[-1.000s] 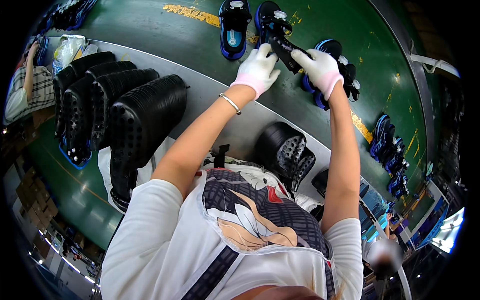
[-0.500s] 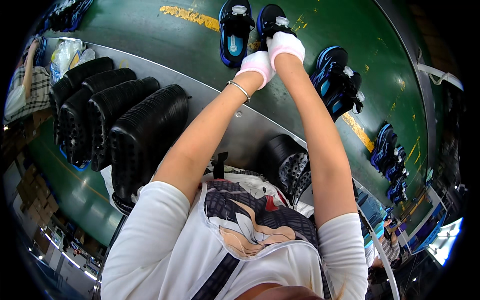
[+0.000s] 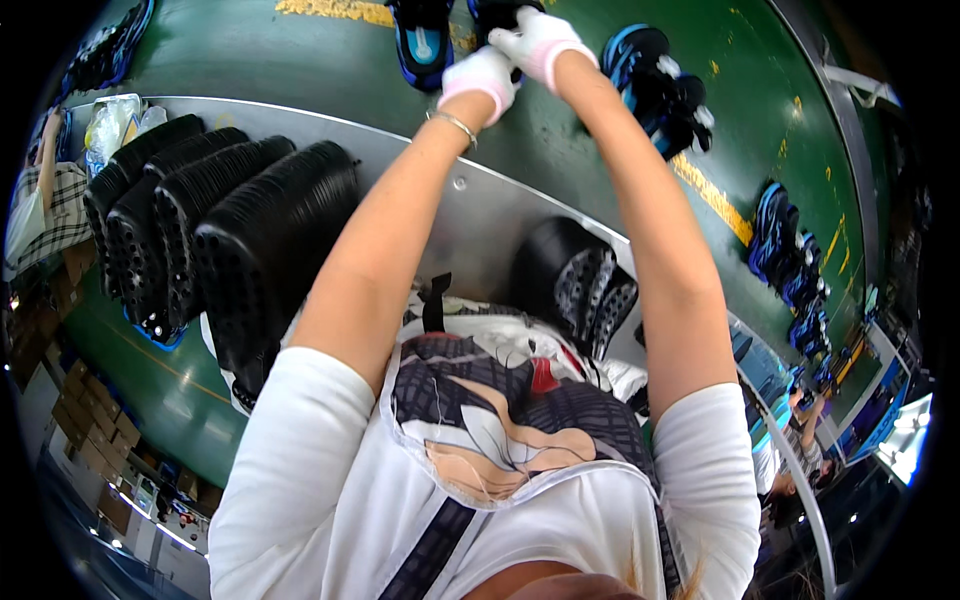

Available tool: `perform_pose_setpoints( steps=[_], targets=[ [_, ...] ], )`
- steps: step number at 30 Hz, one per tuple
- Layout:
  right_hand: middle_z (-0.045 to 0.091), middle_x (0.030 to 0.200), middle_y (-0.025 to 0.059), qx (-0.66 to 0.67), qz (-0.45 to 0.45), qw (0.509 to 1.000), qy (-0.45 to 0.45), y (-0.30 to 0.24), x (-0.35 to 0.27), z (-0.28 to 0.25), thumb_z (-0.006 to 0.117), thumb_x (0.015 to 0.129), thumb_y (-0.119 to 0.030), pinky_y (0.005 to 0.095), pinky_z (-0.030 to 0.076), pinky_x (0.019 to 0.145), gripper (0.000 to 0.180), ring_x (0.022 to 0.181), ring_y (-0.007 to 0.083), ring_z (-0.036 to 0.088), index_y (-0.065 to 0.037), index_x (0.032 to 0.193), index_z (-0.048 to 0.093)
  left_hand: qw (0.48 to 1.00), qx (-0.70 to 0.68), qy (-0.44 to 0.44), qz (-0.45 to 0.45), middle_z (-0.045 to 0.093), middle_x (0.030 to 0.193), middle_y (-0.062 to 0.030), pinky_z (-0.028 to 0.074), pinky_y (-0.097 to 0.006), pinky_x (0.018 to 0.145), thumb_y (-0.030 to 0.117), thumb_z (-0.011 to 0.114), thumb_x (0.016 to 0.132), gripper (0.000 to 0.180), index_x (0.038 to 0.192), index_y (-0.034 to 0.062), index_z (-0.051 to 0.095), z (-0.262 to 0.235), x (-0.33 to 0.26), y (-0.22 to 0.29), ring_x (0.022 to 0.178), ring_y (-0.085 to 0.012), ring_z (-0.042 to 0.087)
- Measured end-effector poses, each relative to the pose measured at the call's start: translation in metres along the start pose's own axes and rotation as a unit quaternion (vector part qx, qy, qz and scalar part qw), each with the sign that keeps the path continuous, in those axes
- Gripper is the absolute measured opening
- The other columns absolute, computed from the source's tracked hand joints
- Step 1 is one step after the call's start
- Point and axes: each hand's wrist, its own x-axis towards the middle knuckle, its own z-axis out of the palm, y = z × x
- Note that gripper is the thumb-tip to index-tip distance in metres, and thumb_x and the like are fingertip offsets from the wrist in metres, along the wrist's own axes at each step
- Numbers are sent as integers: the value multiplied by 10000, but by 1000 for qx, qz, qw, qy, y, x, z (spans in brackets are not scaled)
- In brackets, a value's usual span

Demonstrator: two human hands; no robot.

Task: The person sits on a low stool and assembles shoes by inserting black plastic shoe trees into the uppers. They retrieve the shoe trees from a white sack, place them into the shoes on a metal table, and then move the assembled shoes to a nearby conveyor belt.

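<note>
Both my hands wear white gloves with pink cuffs and reach to the far edge of the view. My left hand [image 3: 482,82] is closed at the heel of a black shoe [image 3: 495,14], its fingers partly hidden. Close beside it, my right hand [image 3: 542,46] is closed at the same shoe's opening, thumb toward the left. The front of that shoe is cut off by the picture's top edge. Just left of it stands its black and blue mate [image 3: 421,72], with a light blue insole, which neither hand touches.
A green surface [image 3: 300,65] with worn yellow marks carries more shoes [image 3: 655,85], with others [image 3: 790,265] farther right. Along its near edge runs a metal ledge [image 3: 480,215]. Bulky black ribbed boot-like pieces [image 3: 285,220] stand at left, another [image 3: 565,270] nearer me. Co-workers are at both sides.
The shoes and ledge now sit higher in the picture. My right hand has shifted from inside the shoe's opening toward its heel, nearer my left hand.
</note>
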Motion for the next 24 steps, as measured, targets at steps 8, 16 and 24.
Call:
perform_pose_setpoints(
  steps=[8,16,24],
  targets=[
    [643,922,162,124,-40,989,75,61,-218,-24,546,874,-296,389,480,774,253,877,344,607,-85,980,639,977,80,124,152,580,1172,-170,440,-389,947,328,589,841,429,1173,56,580,8,18,-48,1085,-343,549],
    [631,897,110,106,-33,988,109,67,-345,20,702,767,-294,385,485,745,296,851,296,608,-79,958,634,934,-60,288,202,569,1106,-142,483,-377,849,257,616,833,348,1151,116,607,7,-100,-2,968,-303,593],
    [588,844,83,40,-100,979,171,67,-341,59,751,694,-258,396,488,685,325,775,285,594,-95,911,572,974,-156,103,128,587,1042,-126,495,-320,780,236,601,849,313,1120,82,628,40,-171,13,818,-235,604]
  ],
)
